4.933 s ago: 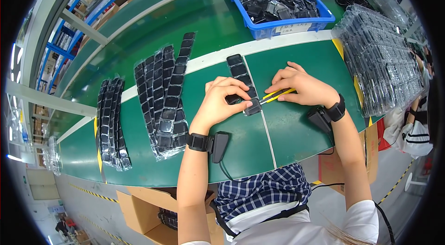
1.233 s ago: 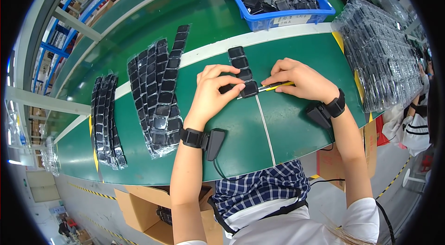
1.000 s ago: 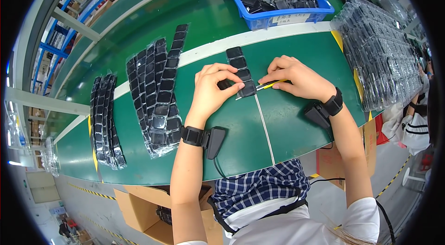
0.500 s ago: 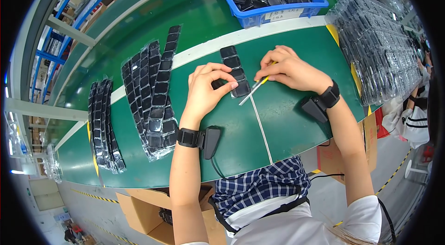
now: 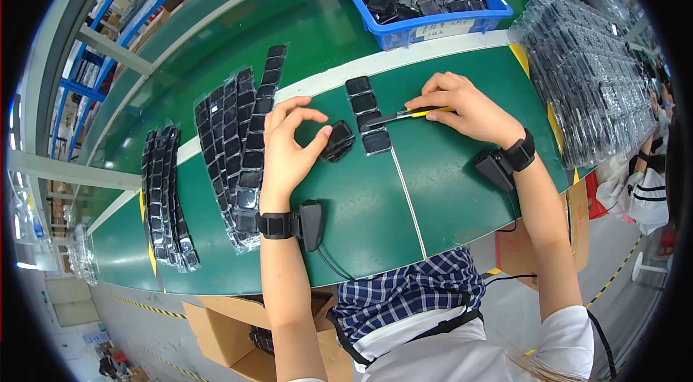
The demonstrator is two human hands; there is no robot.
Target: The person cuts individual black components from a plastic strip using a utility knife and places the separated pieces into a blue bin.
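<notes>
A short strip of black square pieces in clear film (image 5: 364,103) lies on the green table in front of me. In my right hand (image 5: 473,109) is a yellow-and-black utility knife (image 5: 422,113), its blade reaching left over the lower part of the strip. To the strip's left sits a small pile of loose black square pieces (image 5: 338,141). My left hand (image 5: 291,154) is open beside that pile, fingers spread. Its thumb tip is at the pile's edge; whether it touches, I cannot tell.
Long film strips of black squares (image 5: 234,144) lie left of my left hand, with another bundle (image 5: 164,194) farther left. A blue bin (image 5: 440,27) full of black pieces stands beyond the table's white edge. Stacked clear plastic trays (image 5: 585,79) rise at the right.
My left hand has moved left, off the strip, uncovering the small pile. The knife has swung from slanting down beside the strip's lower end to lying nearly level across it.
</notes>
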